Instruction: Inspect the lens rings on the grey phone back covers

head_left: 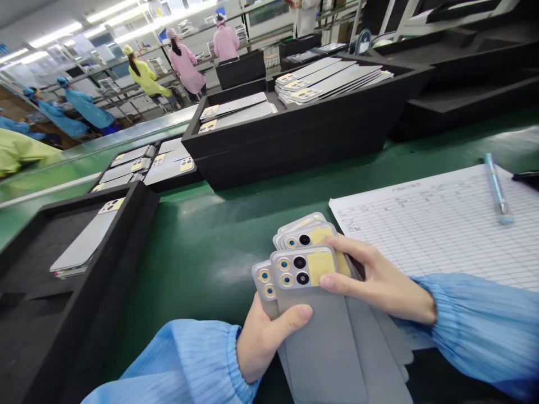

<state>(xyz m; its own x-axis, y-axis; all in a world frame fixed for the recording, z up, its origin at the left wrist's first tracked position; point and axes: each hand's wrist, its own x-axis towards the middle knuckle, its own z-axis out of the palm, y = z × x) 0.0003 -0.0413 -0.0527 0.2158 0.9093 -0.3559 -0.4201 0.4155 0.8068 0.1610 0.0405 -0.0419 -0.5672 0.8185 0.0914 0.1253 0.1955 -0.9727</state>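
Observation:
Several grey phone back covers (320, 336) are fanned out low in the middle of the head view, each with camera rings and a yellow film patch at its top end. My left hand (269, 331) grips the front covers from the left, its thumb lying across the top one. From the right, my right hand (370, 275) holds the top edge, with the thumb on the yellow patch and the fingers behind it. More covers (298, 224) stick out behind the front one. The fingers under the stack are hidden.
A black tray (50, 224) holding covers lies at the left. Behind stand a large black box (290, 134) with stacked covers and a smaller filled tray (147, 163). At the right, a blue pen (497, 188) rests on a printed form (442, 224). People in coloured gowns work farther back.

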